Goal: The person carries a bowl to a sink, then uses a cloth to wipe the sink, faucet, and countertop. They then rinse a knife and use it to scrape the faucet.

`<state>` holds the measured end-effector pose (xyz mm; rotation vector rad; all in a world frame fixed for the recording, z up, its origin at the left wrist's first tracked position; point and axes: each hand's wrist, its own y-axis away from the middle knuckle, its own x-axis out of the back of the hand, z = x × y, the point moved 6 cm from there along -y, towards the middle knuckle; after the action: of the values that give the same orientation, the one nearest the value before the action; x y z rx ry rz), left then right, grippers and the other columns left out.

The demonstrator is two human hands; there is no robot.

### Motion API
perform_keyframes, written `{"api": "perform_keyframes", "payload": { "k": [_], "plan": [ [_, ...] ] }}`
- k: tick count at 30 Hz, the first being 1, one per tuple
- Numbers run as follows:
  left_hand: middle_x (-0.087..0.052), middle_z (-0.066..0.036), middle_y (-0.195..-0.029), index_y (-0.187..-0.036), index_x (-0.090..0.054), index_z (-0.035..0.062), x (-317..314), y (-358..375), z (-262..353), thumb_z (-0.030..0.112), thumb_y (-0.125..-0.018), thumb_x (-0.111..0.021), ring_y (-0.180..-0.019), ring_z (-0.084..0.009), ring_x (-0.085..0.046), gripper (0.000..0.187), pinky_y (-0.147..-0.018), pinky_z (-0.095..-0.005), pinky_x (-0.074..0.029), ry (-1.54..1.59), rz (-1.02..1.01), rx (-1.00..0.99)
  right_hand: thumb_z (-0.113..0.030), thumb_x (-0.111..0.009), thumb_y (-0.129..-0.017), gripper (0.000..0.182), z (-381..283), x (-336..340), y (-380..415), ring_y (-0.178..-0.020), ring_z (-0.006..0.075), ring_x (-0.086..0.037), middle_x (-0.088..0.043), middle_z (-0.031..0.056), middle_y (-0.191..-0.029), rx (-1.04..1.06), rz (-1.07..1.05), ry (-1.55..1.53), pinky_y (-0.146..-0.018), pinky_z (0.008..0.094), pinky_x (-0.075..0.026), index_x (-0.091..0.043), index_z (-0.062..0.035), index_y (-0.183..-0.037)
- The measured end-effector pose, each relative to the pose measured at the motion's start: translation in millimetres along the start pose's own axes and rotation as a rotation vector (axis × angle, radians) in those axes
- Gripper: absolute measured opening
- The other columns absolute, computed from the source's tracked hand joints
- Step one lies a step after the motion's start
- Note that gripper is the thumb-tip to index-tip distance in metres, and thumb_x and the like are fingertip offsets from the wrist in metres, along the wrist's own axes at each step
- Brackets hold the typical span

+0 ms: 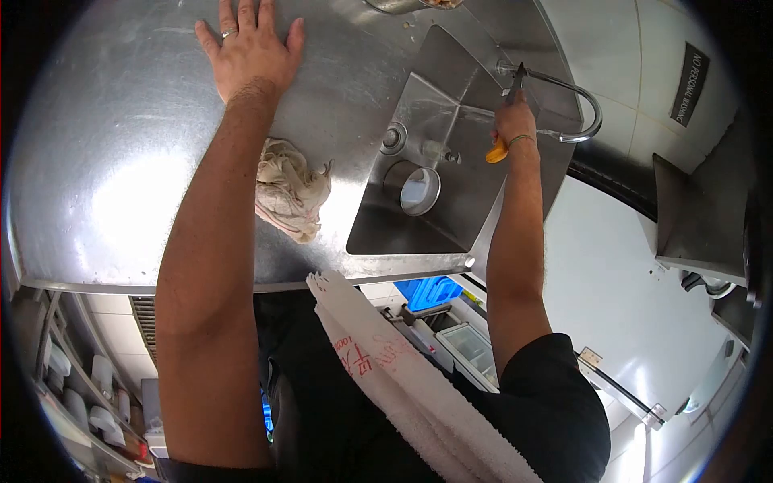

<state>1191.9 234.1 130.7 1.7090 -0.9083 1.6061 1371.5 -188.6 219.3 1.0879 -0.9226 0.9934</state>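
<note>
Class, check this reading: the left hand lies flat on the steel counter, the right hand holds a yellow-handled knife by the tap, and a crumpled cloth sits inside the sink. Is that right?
Not quite. In the head view the crumpled cloth lies on the steel counter beside the sink, not inside it. The left hand does lie flat on the counter, and the right hand holds the yellow-handled knife by the tap.

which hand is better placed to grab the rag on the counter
Left. The left hand lies flat and empty on the counter, its forearm right beside the rag. The right hand holds a yellow-handled knife over the sink.
</note>
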Motion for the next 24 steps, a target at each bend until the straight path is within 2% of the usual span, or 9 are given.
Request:
{"api": "perform_keyframes", "payload": {
  "k": [3, 6, 8, 10, 12, 15, 18, 22, 24],
  "plan": [
    [-0.033, -0.005, -0.167, -0.162, -0.032, 0.0245, 2, -1, -1, 0.062, -0.105, -0.032, -0.157, -0.0268, -0.023, 0.068, -0.127, -0.061, -0.012, -0.005, -0.007, -0.002, -0.011, -0.054, -0.09, 0.076, -20, 2, 21, -0.068, 0.0267, -0.076, -0.075, 0.0202, -0.095, -0.05, -0.213, -0.103, -0.068, 0.0401, -0.062, -0.025, -0.0001, -0.16],
    [-0.033, -0.005, -0.167, -0.162, -0.032, 0.0244, -1, -2, -2, 0.062, -0.105, -0.032, -0.157, -0.0268, -0.023, 0.068, -0.127, -0.061, -0.012, 0.032, 0.007, 0.001, -0.009, -0.053, -0.09, 0.075, -28, 12, 24, -0.067, 0.0266, -0.075, -0.075, 0.0171, -0.085, -0.083, -0.177, -0.118, -0.066, 0.0399, -0.061, -0.027, 0.0002, -0.159],
    [-0.033, -0.005, -0.167, -0.162, -0.032, 0.0243, -2, -2, -3, 0.062, -0.105, -0.032, -0.157, -0.0268, -0.023, 0.068, -0.127, -0.061, -0.011, 0.075, 0.012, 0.002, -0.007, -0.05, -0.091, 0.06, -20, 11, 10, -0.06, 0.0275, -0.072, -0.071, 0.0199, -0.083, 0.025, -0.025, -0.043, -0.055, 0.042, -0.059, -0.037, 0.0013, -0.149],
    [-0.032, -0.005, -0.167, -0.162, -0.032, 0.0242, 1, -1, -4, 0.061, -0.105, -0.032, -0.157, -0.0267, -0.023, 0.067, -0.127, -0.061, -0.011, 0.043, -0.019, -0.005, -0.007, -0.048, -0.092, 0.052, -18, 12, 12, -0.058, 0.0286, -0.071, -0.07, 0.0216, -0.082, 0.023, -0.025, -0.034, -0.05, 0.0431, -0.058, -0.043, 0.0018, -0.143],
    [-0.032, -0.005, -0.168, -0.162, -0.032, 0.0242, 3, -3, -4, 0.061, -0.105, -0.033, -0.157, -0.0267, -0.023, 0.067, -0.127, -0.0609, -0.011, 0.051, -0.03, -0.002, -0.008, -0.048, -0.092, 0.05, -21, 11, 13, -0.058, 0.03, -0.072, -0.07, 0.0223, -0.082, -0.073, -0.17, -0.098, -0.051, 0.0431, -0.058, -0.044, 0.0019, -0.141],
    [-0.032, -0.004, -0.168, -0.162, -0.032, 0.0244, 3, -4, -6, 0.061, -0.105, -0.034, -0.157, -0.0265, -0.023, 0.067, -0.127, -0.0609, -0.01, 0.086, -0.029, 0.008, -0.009, -0.049, -0.092, 0.049, -33, 31, 28, -0.058, 0.0312, -0.072, -0.071, 0.0224, -0.081, -0.052, -0.013, -0.107, -0.051, 0.0433, -0.058, -0.045, 0.0018, -0.139],
    [-0.032, -0.004, -0.167, -0.162, -0.032, 0.0245, 5, -3, -5, 0.061, -0.105, -0.034, -0.158, -0.0262, -0.022, 0.067, -0.127, -0.0608, -0.01, 0.079, -0.036, 0.004, -0.009, -0.05, -0.092, 0.045, -30, 25, 25, -0.057, 0.0312, -0.071, -0.07, 0.021, -0.077, -0.04, -0.184, -0.119, -0.05, 0.0435, -0.057, -0.045, 0.0025, -0.135],
    [-0.032, -0.004, -0.167, -0.162, -0.032, 0.0244, 4, -4, -6, 0.061, -0.105, -0.034, -0.158, -0.026, -0.022, 0.067, -0.127, -0.0608, -0.01, 0.095, -0.043, 0.002, -0.01, -0.05, -0.093, 0.04, -22, 16, 3, -0.055, 0.0303, -0.07, -0.069, 0.0191, -0.074, 0.095, -0.132, 0.106, -0.048, 0.0433, -0.056, -0.047, 0.0017, -0.132],
    [-0.032, -0.004, -0.167, -0.162, -0.032, 0.0246, 3, -3, -7, 0.06, -0.105, -0.034, -0.158, -0.026, -0.022, 0.067, -0.127, -0.0608, -0.01, 0.104, -0.044, 0.001, -0.011, -0.049, -0.094, 0.038, -30, 26, 23, -0.055, 0.0305, -0.07, -0.069, 0.0187, -0.074, -0.056, -0.107, -0.081, -0.048, 0.0438, -0.055, -0.047, 0.0019, -0.13]
  ]
}}
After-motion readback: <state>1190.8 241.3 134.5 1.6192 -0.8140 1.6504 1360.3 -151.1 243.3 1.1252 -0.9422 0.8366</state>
